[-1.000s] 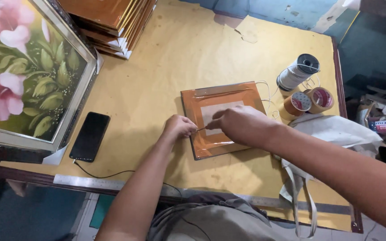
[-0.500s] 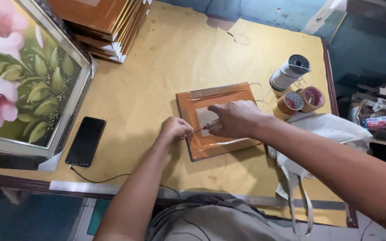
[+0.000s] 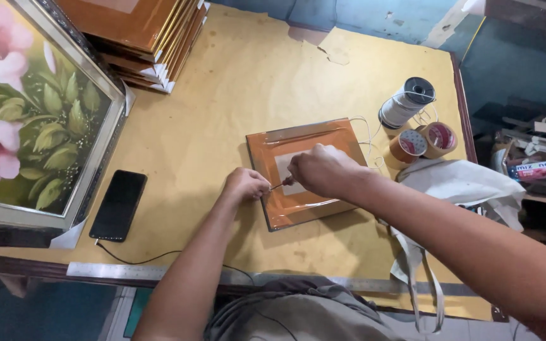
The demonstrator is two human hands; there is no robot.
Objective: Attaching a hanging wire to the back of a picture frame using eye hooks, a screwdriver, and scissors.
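Head view: small orange-backed frame face down at centre of table, wrapped in clear film. Left hand pinched shut at frame's left edge; right hand closed round thin tool. Hanging cord not visibly fixed yet; cord spool, tape rolls near, right of centre.

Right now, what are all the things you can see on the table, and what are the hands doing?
small frame: one, orange-brown, wrapped in clear film, table middle
thin tool: one, between both hands
flower painting: one, pink and green, silver frame, left
frame stack: several, brown, top left
phone: one, black, by the painting
string spool: one, white, right
tape rolls: two, brown, beside the spool
cloth bag: one, white, right edge
ruler: one, metal, near edge
left hand: at the frame's left edge
right hand: over the frame
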